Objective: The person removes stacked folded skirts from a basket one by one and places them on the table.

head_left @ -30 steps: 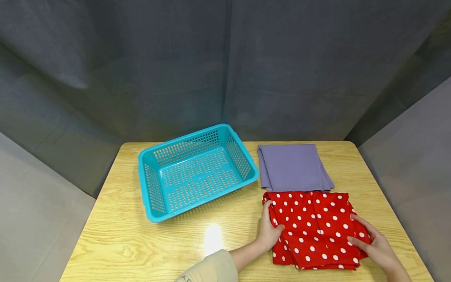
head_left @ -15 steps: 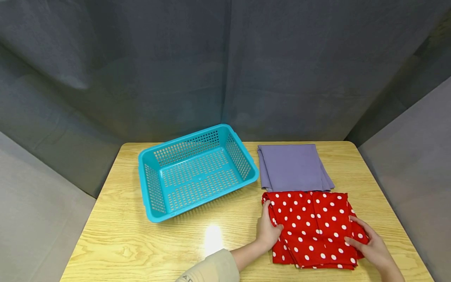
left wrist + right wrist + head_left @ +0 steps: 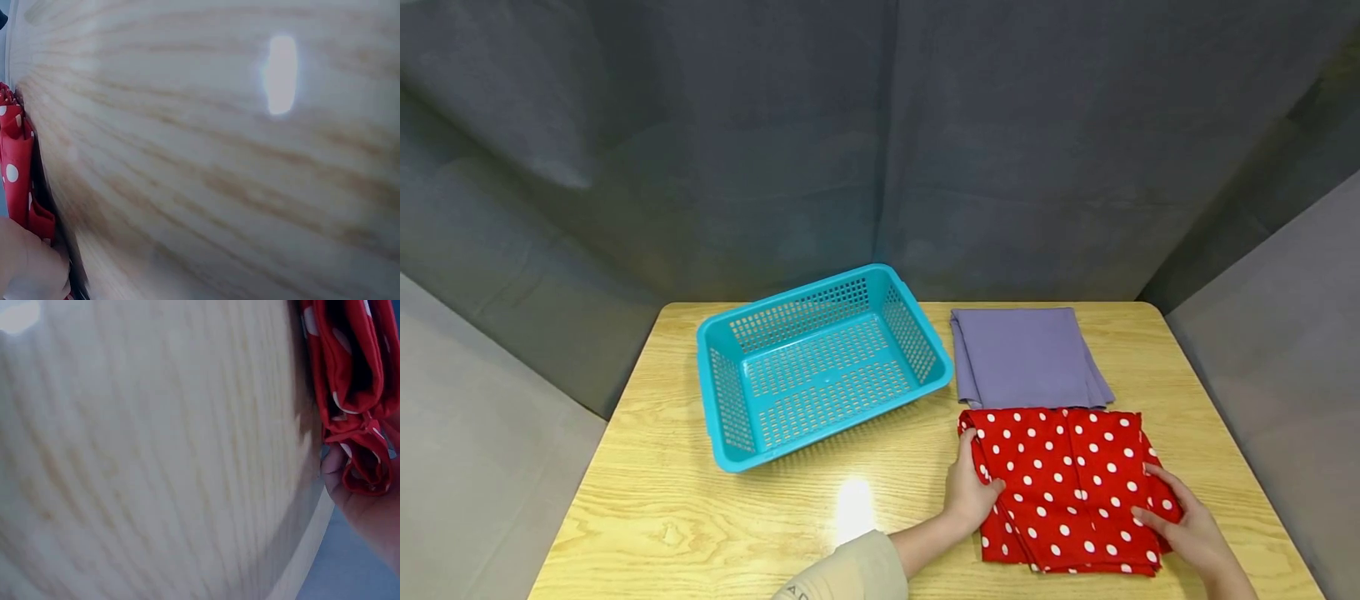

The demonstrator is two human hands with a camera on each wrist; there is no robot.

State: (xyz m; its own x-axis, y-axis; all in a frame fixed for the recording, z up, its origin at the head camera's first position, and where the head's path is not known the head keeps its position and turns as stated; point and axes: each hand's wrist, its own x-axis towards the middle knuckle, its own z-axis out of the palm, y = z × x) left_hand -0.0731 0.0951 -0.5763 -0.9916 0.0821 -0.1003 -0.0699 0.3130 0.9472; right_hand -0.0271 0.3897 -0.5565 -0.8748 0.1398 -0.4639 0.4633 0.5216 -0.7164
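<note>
A folded red polka-dot cloth (image 3: 1075,500) lies on the table in front at the right, its white dots facing up. My left hand (image 3: 972,492) grips its left edge, thumb on top, the other fingers mostly hidden. At the opposite side my right hand (image 3: 1195,533) holds the right edge, where a loose bit of fabric sticks out. Stacked, looped layers of the red cloth (image 3: 350,369) show in the right wrist view, with fingertips tucked beneath them. The left wrist view catches only a strip of the cloth (image 3: 15,162) beside the hand.
Just behind the red cloth lies a folded purple cloth (image 3: 1026,358). A turquoise plastic basket (image 3: 827,379) with perforated walls, nothing in it, stands to the left. Grey curtains (image 3: 775,150) hang behind the wooden table (image 3: 685,533) and at both sides.
My right hand has shifted slightly left, drawing the cloth's right edge inward a little. The left hand stays at the left edge.
</note>
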